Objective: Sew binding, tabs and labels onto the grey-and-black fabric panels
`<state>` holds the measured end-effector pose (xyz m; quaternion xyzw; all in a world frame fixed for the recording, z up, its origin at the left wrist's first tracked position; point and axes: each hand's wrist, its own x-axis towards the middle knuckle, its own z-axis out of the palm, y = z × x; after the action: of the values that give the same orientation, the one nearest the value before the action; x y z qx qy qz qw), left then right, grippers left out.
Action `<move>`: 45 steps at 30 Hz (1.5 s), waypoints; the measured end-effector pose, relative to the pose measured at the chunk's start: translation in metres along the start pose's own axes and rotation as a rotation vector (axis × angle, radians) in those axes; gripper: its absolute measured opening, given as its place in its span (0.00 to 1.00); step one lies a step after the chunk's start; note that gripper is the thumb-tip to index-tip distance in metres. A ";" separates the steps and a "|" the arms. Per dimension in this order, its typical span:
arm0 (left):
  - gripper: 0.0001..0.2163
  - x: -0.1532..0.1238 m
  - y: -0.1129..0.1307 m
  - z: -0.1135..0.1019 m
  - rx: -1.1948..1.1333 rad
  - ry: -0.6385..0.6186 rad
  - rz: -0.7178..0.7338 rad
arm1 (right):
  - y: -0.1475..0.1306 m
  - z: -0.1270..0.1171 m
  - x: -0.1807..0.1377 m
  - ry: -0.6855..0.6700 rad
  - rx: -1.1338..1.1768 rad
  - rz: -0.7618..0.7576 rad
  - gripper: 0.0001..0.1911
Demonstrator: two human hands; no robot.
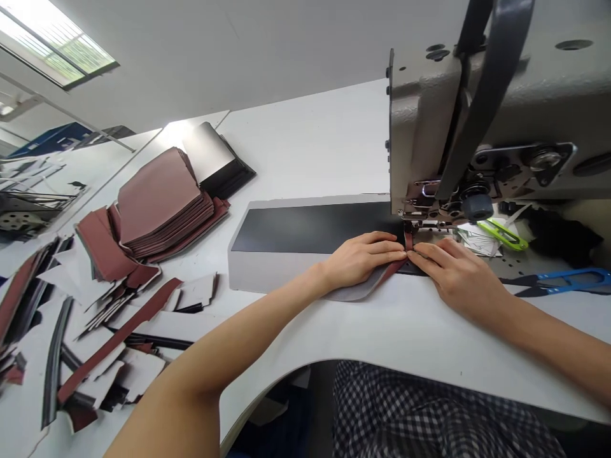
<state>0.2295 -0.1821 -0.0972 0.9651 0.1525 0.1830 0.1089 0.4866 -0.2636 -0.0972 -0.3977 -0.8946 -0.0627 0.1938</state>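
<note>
Under the sewing machine's [429, 114] needle area lies a long grey-backed panel with a black face [296, 229]. My left hand [365, 259] rests on its near right part, fingers stretched together and gripping the edge close to the presser foot [411, 226]. That edge curls up and shows dark red leather [392, 270]. Just right of the foot, my right hand [453, 273] has its fingers bent and closed on the dark red end of the piece. The fingertips of both hands nearly meet. Both thumbs are mostly hidden.
Stacked dark red leather pieces [160, 197] and black pieces [224, 172] stand at left. Cut strips and scraps [114, 343] lie nearer. Right of the machine are blue thread snips [568, 280], a lime-green tool [503, 234] and black cloth [563, 235]. The table's front edge [286, 374] curves inward.
</note>
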 end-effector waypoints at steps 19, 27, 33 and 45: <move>0.17 0.021 -0.039 -0.004 -0.033 -0.021 0.036 | 0.024 0.012 0.023 -0.016 -0.164 0.085 0.20; 0.18 0.020 -0.036 -0.005 -0.030 -0.046 -0.011 | 0.020 0.016 0.020 0.018 -0.177 0.062 0.20; 0.18 0.022 -0.040 -0.005 -0.012 -0.023 -0.006 | 0.022 0.016 0.020 0.001 -0.197 0.080 0.20; 0.16 0.021 -0.040 -0.002 -0.002 -0.001 -0.014 | 0.023 0.016 0.020 0.045 -0.143 0.048 0.19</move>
<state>0.2372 -0.1382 -0.0996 0.9640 0.1590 0.1818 0.1114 0.4866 -0.2306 -0.1048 -0.4304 -0.8735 -0.1305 0.1866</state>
